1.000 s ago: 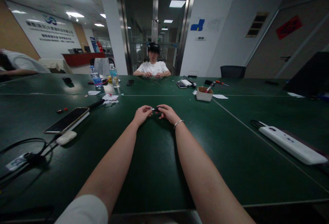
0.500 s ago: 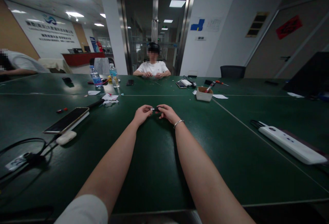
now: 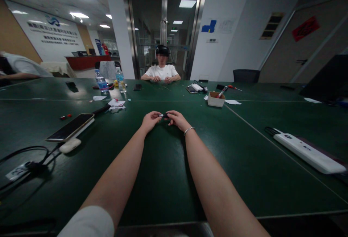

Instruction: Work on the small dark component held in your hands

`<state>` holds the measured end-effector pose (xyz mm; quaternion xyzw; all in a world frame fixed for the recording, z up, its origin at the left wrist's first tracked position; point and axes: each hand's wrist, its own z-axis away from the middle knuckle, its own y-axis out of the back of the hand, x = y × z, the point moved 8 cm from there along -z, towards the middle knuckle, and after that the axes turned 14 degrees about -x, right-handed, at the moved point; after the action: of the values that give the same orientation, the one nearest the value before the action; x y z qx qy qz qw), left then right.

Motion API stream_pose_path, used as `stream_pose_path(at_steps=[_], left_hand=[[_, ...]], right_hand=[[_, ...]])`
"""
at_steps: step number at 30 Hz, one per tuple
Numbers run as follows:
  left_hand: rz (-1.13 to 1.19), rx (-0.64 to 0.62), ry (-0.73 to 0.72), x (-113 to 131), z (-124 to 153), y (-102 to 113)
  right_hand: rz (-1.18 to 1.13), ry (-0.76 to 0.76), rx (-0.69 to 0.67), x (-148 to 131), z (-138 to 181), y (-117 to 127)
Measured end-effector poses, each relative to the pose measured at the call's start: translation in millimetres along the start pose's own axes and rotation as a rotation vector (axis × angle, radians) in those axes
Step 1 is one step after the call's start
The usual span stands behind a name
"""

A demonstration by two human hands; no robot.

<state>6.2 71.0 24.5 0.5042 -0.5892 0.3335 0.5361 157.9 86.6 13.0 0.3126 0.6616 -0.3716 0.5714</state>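
Note:
My left hand (image 3: 151,121) and my right hand (image 3: 177,120) meet over the middle of the green table (image 3: 163,179). Between their fingertips is a small black stick with a silver metal end (image 3: 164,115), which looks like a USB stick. The left thumb and fingers pinch its silver end. On the black end, the right thumb and forefinger are closed, while the other right fingers curl below. Fingertips cover part of it, so its exact shape is hidden. A metal bracelet (image 3: 189,131) circles the right wrist.
Left lie a phone (image 3: 70,127), a white earbud-like case (image 3: 70,145) and black cables (image 3: 35,166). A long white device (image 3: 307,152) lies right. Farther off stand a small box (image 3: 216,101) and two bottles (image 3: 121,80). A person (image 3: 161,72) sits opposite.

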Motion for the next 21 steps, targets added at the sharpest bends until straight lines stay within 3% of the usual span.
stream_pose_path(at_steps=[7, 13, 21], left_hand=[[-0.021, 0.036, 0.082, -6, -1, 3], [0.003, 0.140, 0.083, -13, -2, 16], [-0.085, 0.059, 0.079, -11, -3, 8]], right_hand=[[0.020, -0.017, 0.000, 0, -1, 0], [-0.028, 0.025, 0.071, -4, 4, 5], [0.048, 0.029, -0.049, -2, -1, -4]])
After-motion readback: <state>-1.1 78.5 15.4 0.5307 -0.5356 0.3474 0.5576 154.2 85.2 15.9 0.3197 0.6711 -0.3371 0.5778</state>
